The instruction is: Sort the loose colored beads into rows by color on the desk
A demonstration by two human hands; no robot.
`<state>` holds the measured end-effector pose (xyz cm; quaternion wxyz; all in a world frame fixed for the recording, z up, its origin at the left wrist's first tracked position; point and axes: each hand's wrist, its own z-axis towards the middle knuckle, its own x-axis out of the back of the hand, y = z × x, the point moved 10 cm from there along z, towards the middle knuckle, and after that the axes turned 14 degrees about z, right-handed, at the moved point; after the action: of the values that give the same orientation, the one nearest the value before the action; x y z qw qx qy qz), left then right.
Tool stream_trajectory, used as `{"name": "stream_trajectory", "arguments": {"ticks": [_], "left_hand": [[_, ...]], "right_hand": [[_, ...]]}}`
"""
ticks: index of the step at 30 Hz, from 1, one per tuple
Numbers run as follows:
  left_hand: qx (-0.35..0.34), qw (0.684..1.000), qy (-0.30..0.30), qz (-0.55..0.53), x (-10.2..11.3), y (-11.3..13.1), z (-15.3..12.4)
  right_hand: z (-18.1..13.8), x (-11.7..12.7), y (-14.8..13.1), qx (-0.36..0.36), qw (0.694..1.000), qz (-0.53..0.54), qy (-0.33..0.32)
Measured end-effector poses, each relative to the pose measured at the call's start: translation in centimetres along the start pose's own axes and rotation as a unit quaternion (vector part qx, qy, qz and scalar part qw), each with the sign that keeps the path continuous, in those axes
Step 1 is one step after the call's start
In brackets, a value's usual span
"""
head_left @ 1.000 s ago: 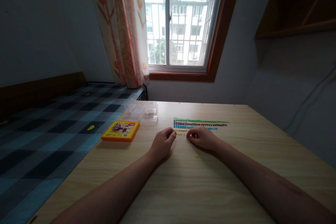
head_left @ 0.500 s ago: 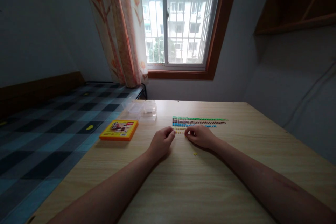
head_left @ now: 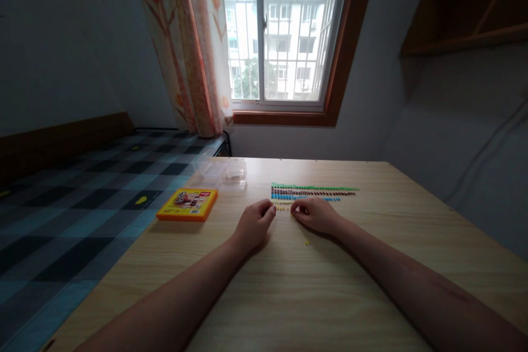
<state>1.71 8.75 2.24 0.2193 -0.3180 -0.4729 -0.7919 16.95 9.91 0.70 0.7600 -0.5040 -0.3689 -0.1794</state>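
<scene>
Small yellow pieces [head_left: 282, 209] lie in short rows between my two hands. My left hand [head_left: 256, 222] rests on the table at their left end, its fingers curled together; what is in them, if anything, is hidden. At the right end, my right hand [head_left: 315, 214] pinches thumb and forefinger at the tabletop, by a tiny yellow piece too small to make out clearly. Beyond the hands run lines of small green pieces [head_left: 313, 187], brown pieces [head_left: 307, 192] and blue pieces [head_left: 282, 196]. A few loose yellow bits [head_left: 307, 242] sit nearer to me.
An orange-yellow box [head_left: 187, 205] lies left of my left hand on the wooden table [head_left: 264, 297]. Behind it stand clear plastic trays [head_left: 235, 175]. A bed with a checked cover [head_left: 94, 209] adjoins the table's left side; a window [head_left: 289, 33] is ahead.
Both hands keep almost the same place and pose. The whole view has shifted very slightly.
</scene>
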Motion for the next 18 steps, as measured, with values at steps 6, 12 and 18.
{"name": "stream_trajectory", "arguments": {"ticks": [6,12,18], "left_hand": [[-0.001,1.000,0.002,-0.007,0.04,0.07,0.06],[-0.005,1.000,0.002,-0.001,0.08,0.13,0.04],[0.000,1.000,0.002,-0.003,0.16,0.14,-0.01]], "right_hand": [[0.11,-0.06,0.03,0.006,1.000,0.000,-0.001],[0.14,-0.02,0.00,0.003,1.000,-0.004,0.001],[0.26,-0.12,0.33,-0.003,1.000,0.013,-0.007]]}}
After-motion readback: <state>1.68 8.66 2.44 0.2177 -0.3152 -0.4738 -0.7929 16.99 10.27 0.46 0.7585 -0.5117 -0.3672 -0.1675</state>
